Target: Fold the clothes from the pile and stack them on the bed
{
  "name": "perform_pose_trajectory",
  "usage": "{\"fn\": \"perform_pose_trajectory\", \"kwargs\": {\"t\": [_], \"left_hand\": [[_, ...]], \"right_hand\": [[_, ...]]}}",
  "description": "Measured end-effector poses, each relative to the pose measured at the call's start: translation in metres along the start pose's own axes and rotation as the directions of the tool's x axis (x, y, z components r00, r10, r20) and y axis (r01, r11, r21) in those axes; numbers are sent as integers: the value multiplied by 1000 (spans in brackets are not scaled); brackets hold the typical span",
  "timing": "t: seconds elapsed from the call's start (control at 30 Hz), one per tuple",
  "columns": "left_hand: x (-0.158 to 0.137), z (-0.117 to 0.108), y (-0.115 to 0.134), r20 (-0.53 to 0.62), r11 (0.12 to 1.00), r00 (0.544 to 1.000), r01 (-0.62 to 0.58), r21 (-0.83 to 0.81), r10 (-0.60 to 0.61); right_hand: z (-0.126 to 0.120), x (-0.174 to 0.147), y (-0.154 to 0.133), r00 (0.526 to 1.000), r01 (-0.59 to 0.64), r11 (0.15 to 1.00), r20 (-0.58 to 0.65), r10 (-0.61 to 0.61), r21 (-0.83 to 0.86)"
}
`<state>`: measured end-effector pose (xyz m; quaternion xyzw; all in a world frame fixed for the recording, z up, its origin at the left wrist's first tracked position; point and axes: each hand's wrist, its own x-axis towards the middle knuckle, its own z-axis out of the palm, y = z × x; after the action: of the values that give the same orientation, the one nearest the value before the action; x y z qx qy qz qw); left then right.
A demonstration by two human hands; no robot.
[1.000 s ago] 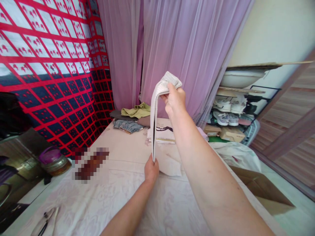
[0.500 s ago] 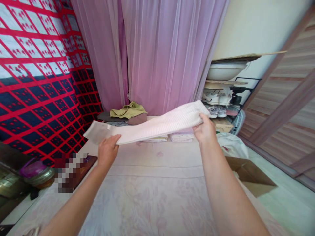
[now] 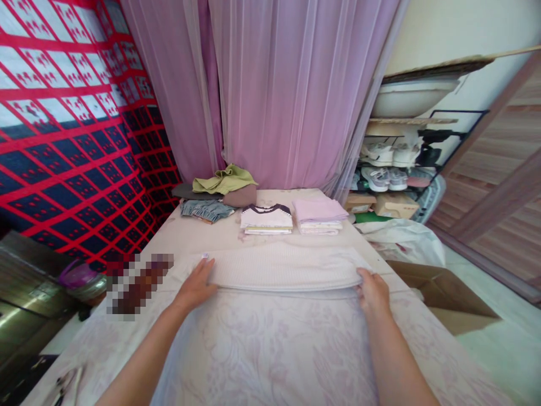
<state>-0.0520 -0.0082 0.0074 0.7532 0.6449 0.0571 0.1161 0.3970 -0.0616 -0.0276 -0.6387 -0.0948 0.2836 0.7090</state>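
A pair of white ribbed pants (image 3: 283, 268), folded lengthwise into a long strip, stretches across the bed between my two hands. A small label shows near its left end. My left hand (image 3: 198, 286) is closed on that end, fingers over the fabric and thumb at the near edge. At the other end, my right hand (image 3: 372, 288) pinches the near corner between thumb and fingers. The near edge looks slightly raised, while the rest lies low on the patterned bed sheet (image 3: 270, 344).
Beyond the pants sit a stack of folded shirts (image 3: 266, 220), a lilac folded stack (image 3: 320, 213), denim shorts (image 3: 206, 210) and an olive garment (image 3: 226, 179). An open cardboard box (image 3: 439, 293) and a shoe rack (image 3: 397, 163) stand right of the bed. Purple curtains (image 3: 296, 96) hang behind.
Both hands have lowered the pants from the air onto the bed, bringing them nearer to me. The folded stacks behind now show fully.
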Motion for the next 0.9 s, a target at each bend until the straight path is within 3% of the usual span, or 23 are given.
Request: {"fn": "perform_pose_trajectory", "kwargs": {"t": [0.1,0.2,0.27,0.4,0.53,0.73,0.83,0.9], "left_hand": [[7,-12,-20,53,1000,998,14,-6,-14],[15,-24,-33,-95,993,993,80,85,-72],[20,-31,-40,-131,980,986,123,156,-103],[30,-39,-53,-19,952,965,260,158,-261],[39,-45,-63,50,936,940,329,124,-337],[45,-51,-64,109,918,913,383,100,-392],[38,-47,-60,7,935,939,341,97,-343],[27,-43,-56,-107,981,981,172,93,-162]], "right_hand": [[-1,-1,1,999,8,1000,-54,-9,-4],[-3,-1,5,998,50,998,-46,-51,-28],[-4,-1,5,998,62,998,-26,-63,-30],[-5,-2,0,1000,18,1000,11,-18,-15],[-3,-1,-6,999,-33,997,14,34,-67],[-11,13,-8,998,54,932,-13,-63,-359],[-22,19,-11,992,127,844,71,-105,-521],[-29,18,-16,989,119,843,137,-54,-525]]}}
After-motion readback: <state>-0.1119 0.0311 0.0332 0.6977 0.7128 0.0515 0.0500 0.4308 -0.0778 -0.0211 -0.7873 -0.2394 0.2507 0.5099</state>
